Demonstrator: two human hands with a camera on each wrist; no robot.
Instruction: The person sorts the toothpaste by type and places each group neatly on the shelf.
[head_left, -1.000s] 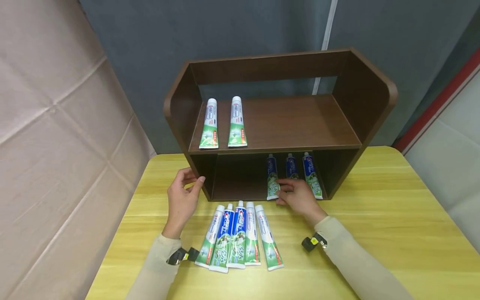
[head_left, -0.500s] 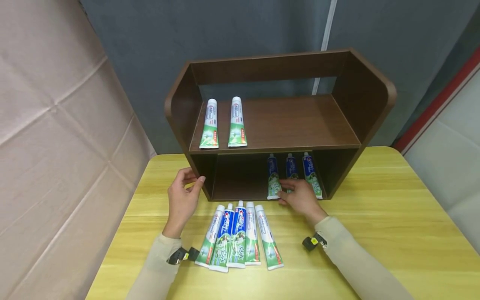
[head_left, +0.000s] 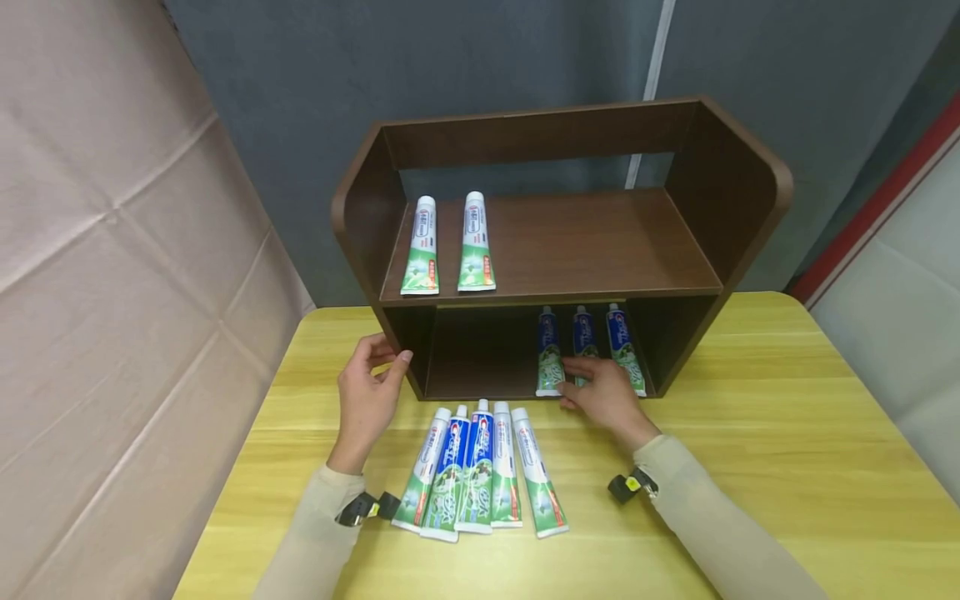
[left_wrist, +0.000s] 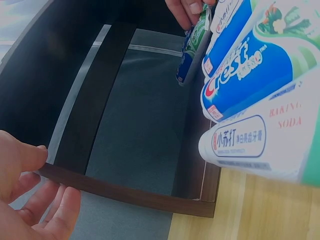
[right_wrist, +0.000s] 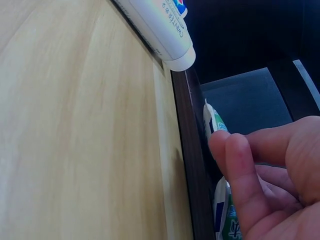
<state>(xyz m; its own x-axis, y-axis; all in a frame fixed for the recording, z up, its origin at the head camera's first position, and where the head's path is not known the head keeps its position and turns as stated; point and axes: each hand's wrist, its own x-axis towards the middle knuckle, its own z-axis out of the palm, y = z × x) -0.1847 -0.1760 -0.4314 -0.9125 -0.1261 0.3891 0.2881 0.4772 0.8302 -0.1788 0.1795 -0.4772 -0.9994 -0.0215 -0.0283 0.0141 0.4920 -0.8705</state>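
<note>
My left hand (head_left: 367, 392) grips the left side panel of a dark brown two-tier shelf (head_left: 600, 242); the left wrist view shows its thumb and fingers (left_wrist: 55, 210) on either side of the panel's edge. On the lower tier, my right hand (head_left: 603, 393) is at the right edge of a blue-and-green toothpaste tube (head_left: 550, 354), fingertips touching or nearly touching its lower part. In the right wrist view, the fingertips (right_wrist: 239, 150) come close together beside the tube's flat end (right_wrist: 210, 117). A second tube (head_left: 585, 333) is partly hidden behind this hand; a third tube (head_left: 626, 350) lies rightmost.
Two white-and-green toothpaste tubes (head_left: 474, 242) lie on the upper tier's left part. Several tubes of both kinds, including a blue one (head_left: 477, 471), lie fanned on the wooden table (head_left: 787, 467) before the shelf. A grey partition (head_left: 262, 125) stands behind.
The leftmost lower-tier tube has shifted slightly right. My right fingers have slid from over its lower part to its right edge. The left hand stays on the side panel.
</note>
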